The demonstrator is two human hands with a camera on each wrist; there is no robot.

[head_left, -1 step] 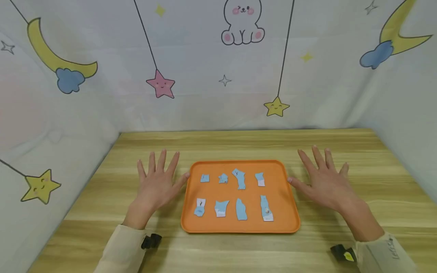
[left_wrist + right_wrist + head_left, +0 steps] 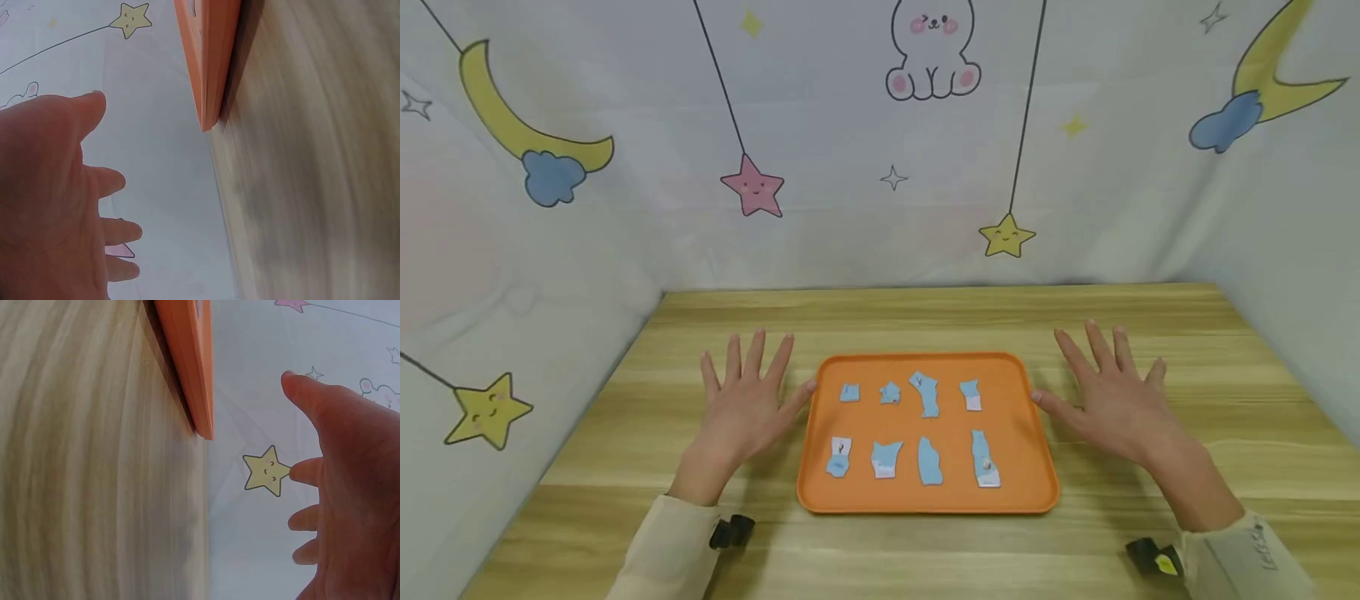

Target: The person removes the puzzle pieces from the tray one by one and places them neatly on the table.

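An orange tray (image 2: 865,417) lies on the wooden table, holding several flat light-blue and white pieces with uneven edges in two rows. The back row includes a small square-like piece (image 2: 850,392) and a bent piece (image 2: 927,396); in front are a curved blue piece (image 2: 929,462) and a long piece (image 2: 986,460). Left of the tray, my left hand (image 2: 741,417) spreads its fingers, palm down and holding nothing. My right hand (image 2: 1123,408) is spread likewise on the right side. Both wrist views show the hands raised above the tabletop, beside the orange tray wall (image 2: 215,62).
The wooden table (image 2: 910,554) extends around the tray. White cloth (image 2: 835,242) printed with stars, moons and a bear hangs behind it and along both sides. A small black device (image 2: 732,531) sits at the left cuff, another (image 2: 1152,557) at the right cuff.
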